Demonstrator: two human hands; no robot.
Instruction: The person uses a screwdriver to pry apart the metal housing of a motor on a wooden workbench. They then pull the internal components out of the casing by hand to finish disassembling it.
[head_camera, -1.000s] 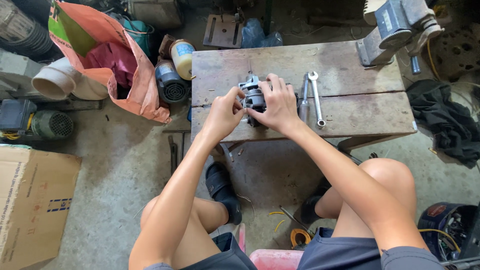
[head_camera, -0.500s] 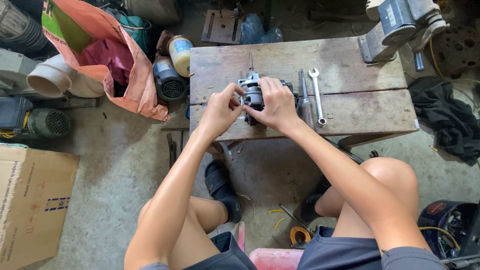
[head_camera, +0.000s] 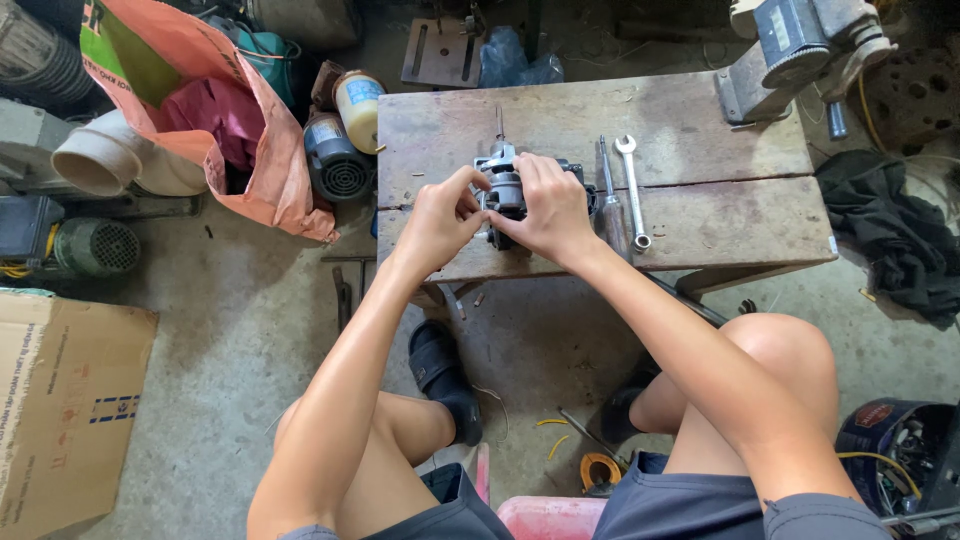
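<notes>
Both hands are on it now: a small grey metal motor assembly (head_camera: 508, 185) sitting near the middle of the low wooden bench (head_camera: 720, 215), just at the crack between the two planks. The left hand (head_camera: 440, 215) comes in from about eight o'clock of the part, fingertips pinched against its near side, while the right hand (head_camera: 548, 205) is draped over the top and the three o'clock flank, fingers curled round the housing, so both hands are closed on the motor and neither is free. A thin shaft pokes out of it toward twelve o'clock, and that looks like the bit to leave alone; it would bend or spin rather than give a hold. By the look of it this is cast metal, stiff and dense for its size, probably a touch greasy, so the sound grip is the body itself, palm over the casing and thumb underneath, as the right hand roughly has it. Any thin wires on it I can't make out under the fingers. Just at three o'clock of the motor lie a screwdriver (head_camera: 603, 185) and a combination spanner (head_camera: 632, 190), side by side and close to the right wrist. At ten o'clock, off the bench, an orange sack (head_camera: 270, 170) slumps on the floor beside another small motor (head_camera: 335, 165).
</notes>
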